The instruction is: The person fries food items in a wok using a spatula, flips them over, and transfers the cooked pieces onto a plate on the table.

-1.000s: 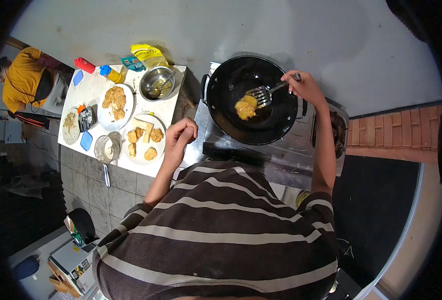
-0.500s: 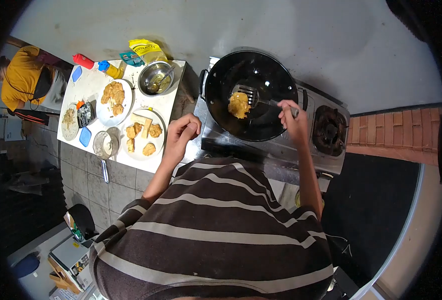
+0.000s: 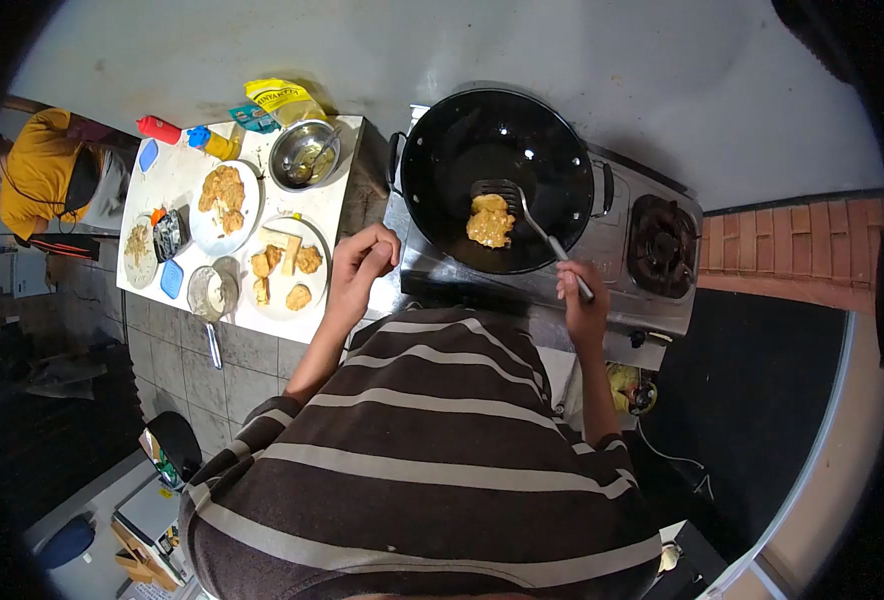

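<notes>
My right hand (image 3: pixel 583 292) is closed around the handle of a slotted spatula (image 3: pixel 540 232). The spatula's head reaches into a black wok (image 3: pixel 442 130) on the stove and touches a golden-brown fried piece of food (image 3: pixel 490 222) near the wok's front wall. Whether the piece lies on the blade or against it, I cannot tell. My left hand (image 3: pixel 364 262) is closed in a loose fist, held between the wok and the table; no object shows in it. Nearest to it is a white plate (image 3: pixel 280 300) with fried pieces and a pale block.
The white table (image 3: pixel 177 165) at left holds another plate of fried food (image 3: pixel 222 205), a metal bowl (image 3: pixel 304 155), a strainer (image 3: pixel 208 292), bottles and a yellow pouch (image 3: pixel 284 98). A bare burner (image 3: pixel 660 246) is at right. A person in yellow (image 3: pixel 47 170) is far left.
My right hand has come closer to my body, and the spatula's handle now slants toward me. The fried piece has shifted slightly toward the wok's front. My left hand stays nearly still.
</notes>
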A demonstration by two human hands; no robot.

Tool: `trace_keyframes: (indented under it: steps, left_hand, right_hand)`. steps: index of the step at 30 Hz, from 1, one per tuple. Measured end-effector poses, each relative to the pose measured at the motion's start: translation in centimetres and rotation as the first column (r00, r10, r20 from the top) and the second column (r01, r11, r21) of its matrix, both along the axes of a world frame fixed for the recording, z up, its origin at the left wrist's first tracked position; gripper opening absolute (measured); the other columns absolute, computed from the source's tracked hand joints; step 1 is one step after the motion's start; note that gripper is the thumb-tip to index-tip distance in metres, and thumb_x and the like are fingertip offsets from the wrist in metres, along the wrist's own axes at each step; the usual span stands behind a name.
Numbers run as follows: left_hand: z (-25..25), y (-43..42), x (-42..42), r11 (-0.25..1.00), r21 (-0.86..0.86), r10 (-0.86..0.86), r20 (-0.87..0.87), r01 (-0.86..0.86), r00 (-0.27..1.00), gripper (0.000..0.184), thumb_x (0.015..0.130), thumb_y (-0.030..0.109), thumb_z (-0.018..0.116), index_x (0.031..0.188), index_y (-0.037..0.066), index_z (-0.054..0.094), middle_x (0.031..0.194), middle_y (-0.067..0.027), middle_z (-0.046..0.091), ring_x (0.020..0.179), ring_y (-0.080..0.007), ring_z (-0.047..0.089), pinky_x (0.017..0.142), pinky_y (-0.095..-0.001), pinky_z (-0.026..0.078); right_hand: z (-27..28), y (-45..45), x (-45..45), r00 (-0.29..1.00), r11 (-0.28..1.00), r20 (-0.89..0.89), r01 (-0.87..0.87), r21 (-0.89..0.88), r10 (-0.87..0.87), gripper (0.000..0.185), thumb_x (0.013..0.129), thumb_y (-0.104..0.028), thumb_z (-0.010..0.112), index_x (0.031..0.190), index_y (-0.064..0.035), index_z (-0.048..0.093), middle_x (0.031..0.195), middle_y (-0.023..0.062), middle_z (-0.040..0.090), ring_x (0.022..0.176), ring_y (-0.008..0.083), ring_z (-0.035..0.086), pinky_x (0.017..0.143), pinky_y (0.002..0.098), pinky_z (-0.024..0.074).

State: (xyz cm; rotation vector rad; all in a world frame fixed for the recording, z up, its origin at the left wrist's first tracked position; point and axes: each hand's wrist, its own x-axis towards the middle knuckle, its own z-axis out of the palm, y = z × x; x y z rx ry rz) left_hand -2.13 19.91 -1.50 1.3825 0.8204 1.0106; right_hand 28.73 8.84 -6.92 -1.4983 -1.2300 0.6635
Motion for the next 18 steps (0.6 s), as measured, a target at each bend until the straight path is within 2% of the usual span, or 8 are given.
trace_keyframes:
  steps: [6, 8, 11, 15, 18]
  left_hand:
    - [0.3, 0.1, 0.4, 1.0, 0.021, -0.015, -0.005, 0.015, 1.0, 0.026, 0.094, 0.02, 0.049, 0.076, 0.001, 0.053, 0.067, 0.0002, 0.048, 0.057, -0.0047, 0.036, 0.052, -0.0219, 0.026]
    - [0.3, 0.1, 0.5, 1.0, 0.008, -0.019, -0.002, 0.019, 1.0, 0.027, 0.094, 0.02, 0.049, 0.076, 0.001, 0.053, 0.067, 0.0002, 0.048, 0.057, -0.0047, 0.037, 0.052, -0.0219, 0.026]
    - [0.2, -0.1, 0.5, 1.0, 0.005, -0.023, -0.007, 0.023, 1.0, 0.027, 0.094, 0.02, 0.049, 0.076, 0.001, 0.053, 0.067, 0.0003, 0.048, 0.057, -0.0048, 0.036, 0.053, -0.0218, 0.026]
    - [-0.3, -0.2, 0.5, 0.999, 0.002, -0.032, 0.004, 0.032, 0.999, 0.026, 0.094, 0.02, 0.049, 0.076, 0.001, 0.053, 0.066, 0.0006, 0.047, 0.056, -0.0047, 0.036, 0.052, -0.0219, 0.026]
    - [-0.2, -0.4, 0.4, 0.999, -0.008, -0.033, 0.004, 0.033, 0.999, 0.027, 0.094, 0.02, 0.049, 0.076, 0.001, 0.052, 0.066, 0.0008, 0.047, 0.056, -0.0047, 0.036, 0.052, -0.022, 0.026]
  right_hand:
    - [-0.6, -1.8, -0.7, 0.999, 1.0, 0.031, -0.02, 0.002, 0.02, 0.013, 0.089, -0.002, 0.055, 0.099, -0.0018, 0.063, 0.082, 0.0071, 0.057, 0.069, 0.0135, 0.054, 0.064, 0.027, 0.0426]
    - [-0.5, -2.0, -0.8, 0.992, 1.0, 0.127, -0.028, 0.004, 0.027, 0.013, 0.088, -0.001, 0.056, 0.098, -0.0009, 0.063, 0.085, 0.0083, 0.058, 0.071, 0.0155, 0.055, 0.065, 0.0279, 0.0432]
    - [-0.6, -1.9, -1.0, 0.994, 1.0, 0.109, -0.011, 0.009, 0.01, 0.014, 0.087, 0.0, 0.056, 0.098, -0.0014, 0.064, 0.084, 0.0084, 0.057, 0.072, 0.0171, 0.055, 0.066, 0.0284, 0.0434]
    - [-0.7, -1.1, -1.0, 0.994, 1.0, 0.113, 0.007, 0.002, -0.007, 0.014, 0.088, -0.001, 0.055, 0.099, -0.0017, 0.064, 0.084, 0.0081, 0.056, 0.071, 0.0166, 0.055, 0.066, 0.0283, 0.0431]
    - [-0.4, 0.1, -1.4, 0.994, 1.0, 0.109, 0.028, -0.001, -0.028, 0.013, 0.092, -0.003, 0.053, 0.099, 0.0013, 0.062, 0.079, 0.0063, 0.052, 0.067, 0.0126, 0.053, 0.063, 0.0255, 0.0419]
